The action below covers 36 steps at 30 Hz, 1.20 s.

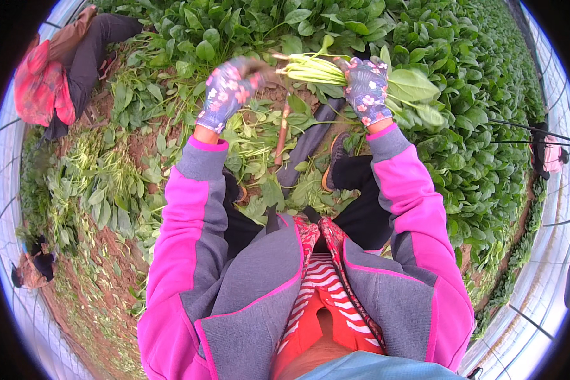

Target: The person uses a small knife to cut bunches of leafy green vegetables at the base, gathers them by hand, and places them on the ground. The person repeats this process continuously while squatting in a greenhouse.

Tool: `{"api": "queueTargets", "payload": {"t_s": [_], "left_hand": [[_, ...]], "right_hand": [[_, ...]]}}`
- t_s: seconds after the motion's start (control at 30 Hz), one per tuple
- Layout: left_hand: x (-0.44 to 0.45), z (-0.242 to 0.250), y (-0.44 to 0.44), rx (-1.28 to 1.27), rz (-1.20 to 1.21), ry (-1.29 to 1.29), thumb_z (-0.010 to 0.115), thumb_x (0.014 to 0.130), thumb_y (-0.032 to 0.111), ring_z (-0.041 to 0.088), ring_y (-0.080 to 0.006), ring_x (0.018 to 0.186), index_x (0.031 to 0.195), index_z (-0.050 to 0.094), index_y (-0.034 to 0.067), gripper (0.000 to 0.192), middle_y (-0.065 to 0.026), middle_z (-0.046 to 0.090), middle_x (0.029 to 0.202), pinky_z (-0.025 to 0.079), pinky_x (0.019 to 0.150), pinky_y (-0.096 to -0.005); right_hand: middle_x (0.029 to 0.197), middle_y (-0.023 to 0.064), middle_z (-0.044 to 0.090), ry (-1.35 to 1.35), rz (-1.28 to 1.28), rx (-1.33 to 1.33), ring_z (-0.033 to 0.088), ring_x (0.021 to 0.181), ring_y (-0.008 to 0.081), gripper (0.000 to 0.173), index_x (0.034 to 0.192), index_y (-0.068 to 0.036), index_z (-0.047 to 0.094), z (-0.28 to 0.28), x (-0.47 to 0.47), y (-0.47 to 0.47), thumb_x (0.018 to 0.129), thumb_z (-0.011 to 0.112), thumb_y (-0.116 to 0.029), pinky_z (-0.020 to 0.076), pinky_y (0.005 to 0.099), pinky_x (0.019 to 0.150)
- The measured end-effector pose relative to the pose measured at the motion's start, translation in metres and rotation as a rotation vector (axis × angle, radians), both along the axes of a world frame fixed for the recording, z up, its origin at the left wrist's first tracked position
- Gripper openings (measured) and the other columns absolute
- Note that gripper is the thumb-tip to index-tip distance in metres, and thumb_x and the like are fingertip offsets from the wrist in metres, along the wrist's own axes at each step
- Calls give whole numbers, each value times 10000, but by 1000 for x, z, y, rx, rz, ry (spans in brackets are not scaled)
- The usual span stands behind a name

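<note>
My right hand [366, 88], in a floral-patterned glove, is closed round a bunch of spinach [313, 70]; its pale stems and roots point left and its leaves stick out to the right. My left hand [230, 90], in a matching glove, is beside the root end and blurred; whether its fingers hold anything is not clear. Below and between the hands, a wooden tool handle [282, 128] lies over cut leaves on the soil, its upper end hidden among leaves. A dark strip of material [308, 142] lies alongside it.
Dense growing spinach [456, 109] fills the top and right. Pulled spinach [109, 175] lies in heaps at left on brown soil. A co-worker [76, 61] is at upper left; other people [33, 268] appear at lower left and far right [548, 152]. Plastic sheeting [541, 285] borders the field.
</note>
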<state>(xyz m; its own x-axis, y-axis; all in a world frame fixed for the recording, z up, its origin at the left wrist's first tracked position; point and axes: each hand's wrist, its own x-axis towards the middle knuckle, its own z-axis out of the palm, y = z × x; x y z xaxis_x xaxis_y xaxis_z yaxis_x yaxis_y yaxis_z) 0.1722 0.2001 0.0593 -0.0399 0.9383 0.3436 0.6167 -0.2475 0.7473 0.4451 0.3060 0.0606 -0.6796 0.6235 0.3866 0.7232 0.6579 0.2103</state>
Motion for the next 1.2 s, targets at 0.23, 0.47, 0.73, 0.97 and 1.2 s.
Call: {"api": "queueTargets", "payload": {"t_s": [0.23, 0.47, 0.73, 0.97, 1.2], "left_hand": [[28, 22, -1, 132, 196, 410, 742, 683, 396, 599, -230, 798, 697, 698, 109, 291, -34, 656, 830, 458, 735, -348], [36, 22, -3, 304, 206, 550, 793, 627, 363, 569, -279, 1047, 778, 701, 103, 314, -43, 646, 1052, 450, 861, -396], [34, 9, -1, 192, 186, 227, 783, 666, 322, 499, -313, 1176, 816, 691, 65, 311, -102, 602, 1197, 389, 987, -418], [17, -7, 7, 189, 174, -5, 729, 735, 214, 544, -293, 1123, 813, 680, 33, 203, -132, 611, 1160, 424, 969, -401], [-37, 38, -14, -38, 503, 276, 717, 784, 298, 613, -259, 978, 727, 657, 44, 267, -104, 671, 915, 488, 849, -378]], "right_hand": [[865, 30, 619, -52, 54, -86, 617, 851, 215, 336, 1121, -248, 614, -12, -18, -16, 809, 529, -156, 384, 449, 885], [832, 13, 582, 23, 89, -82, 594, 804, 211, 319, 1131, -249, 575, -21, -14, -13, 823, 523, -188, 385, 440, 786], [893, 34, 609, -8, 49, -111, 609, 872, 211, 387, 1161, -232, 575, -7, -15, -20, 777, 575, -180, 376, 446, 890], [910, 23, 595, -8, -30, -104, 585, 915, 210, 644, 1234, -226, 533, -4, -10, -16, 625, 742, -204, 356, 428, 957], [845, 16, 610, 136, -50, -101, 608, 853, 226, 631, 1230, -225, 528, 4, 10, -3, 630, 713, -160, 332, 440, 992]]}}
